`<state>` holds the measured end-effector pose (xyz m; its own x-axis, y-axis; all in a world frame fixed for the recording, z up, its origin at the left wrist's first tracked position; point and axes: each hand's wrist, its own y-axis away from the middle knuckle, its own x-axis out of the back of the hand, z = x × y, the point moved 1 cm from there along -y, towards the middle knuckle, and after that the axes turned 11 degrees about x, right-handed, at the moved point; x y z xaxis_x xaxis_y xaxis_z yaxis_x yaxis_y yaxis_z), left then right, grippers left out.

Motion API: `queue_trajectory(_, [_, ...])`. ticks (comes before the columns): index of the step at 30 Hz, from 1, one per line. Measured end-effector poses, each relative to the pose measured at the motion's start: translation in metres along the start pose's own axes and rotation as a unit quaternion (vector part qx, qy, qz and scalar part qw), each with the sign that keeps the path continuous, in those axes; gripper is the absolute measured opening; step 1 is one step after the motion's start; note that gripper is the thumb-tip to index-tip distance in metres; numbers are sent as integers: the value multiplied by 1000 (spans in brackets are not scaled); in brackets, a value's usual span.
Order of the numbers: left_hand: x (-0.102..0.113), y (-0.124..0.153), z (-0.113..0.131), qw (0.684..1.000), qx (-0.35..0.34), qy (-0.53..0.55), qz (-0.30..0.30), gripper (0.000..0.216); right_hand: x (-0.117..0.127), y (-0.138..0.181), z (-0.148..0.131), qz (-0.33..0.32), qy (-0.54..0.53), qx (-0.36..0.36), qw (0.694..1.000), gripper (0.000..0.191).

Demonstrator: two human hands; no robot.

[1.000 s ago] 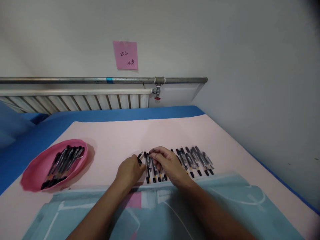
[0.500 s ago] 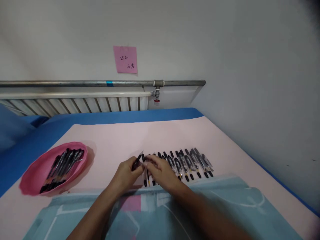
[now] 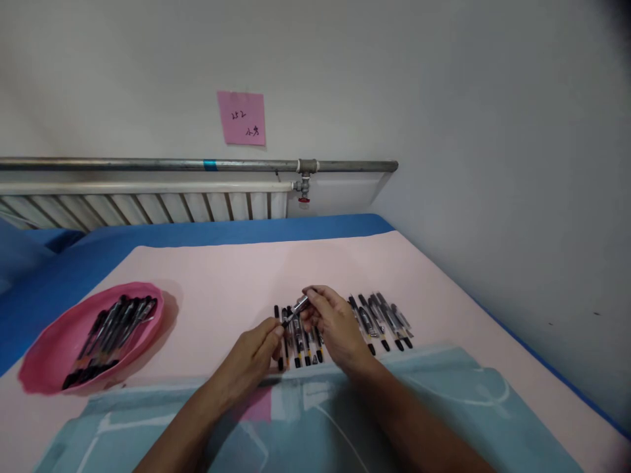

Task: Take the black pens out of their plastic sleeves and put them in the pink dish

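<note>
Low over the pink surface, a pen [image 3: 298, 307] slants up to the right between my two hands. My left hand [image 3: 256, 347] is closed on its dark lower end, thumb against the fingers. My right hand [image 3: 336, 323] pinches the shiny upper end; whether that is a separate cap I cannot tell. Beneath and between the hands lies a row of loose pens [image 3: 307, 355] with black ends, partly covered by my right hand. More loose pens and clear pen parts [image 3: 384, 323] lie to the right of that hand.
A pink oval basin [image 3: 42, 358] at the left holds several pens [image 3: 111, 335]. Blue-green cloth [image 3: 162, 420] covers the near edge of the pink surface [image 3: 221, 276]. A radiator [image 3: 162, 207], a pipe [image 3: 246, 164] and a pink note [image 3: 241, 118] are at the back wall.
My right hand has lifted off the row and moved right and up. It now grips the shiny end of the pen in my left hand. The camera view has shifted slightly.
</note>
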<state>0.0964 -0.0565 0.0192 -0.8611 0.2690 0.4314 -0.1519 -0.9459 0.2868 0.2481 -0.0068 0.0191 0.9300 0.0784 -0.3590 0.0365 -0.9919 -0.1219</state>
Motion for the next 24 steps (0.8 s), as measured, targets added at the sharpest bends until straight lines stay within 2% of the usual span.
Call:
queue_trajectory(7, [2,-1,0,1000,-7,-14,-4,34,1,1,1,0,30,16,999,20])
queue_trajectory(11, [2,0,0,1000,-9,-7,0,34,0,2,2,-41,52,-3,998,19])
queue_trajectory(15, [0,-1,-2,999,-16,43,-2,20,-4,8,3,-89,90,-34,991,19])
queue_trajectory(18, [-2,-3,-8,997,-16,77,-13,26,-7,12,6,-118,115,-60,985,17])
queue_trajectory(24, [-1,-9,-14,1000,-23,8,11,14,-10,15,7,-154,137,-58,977,16])
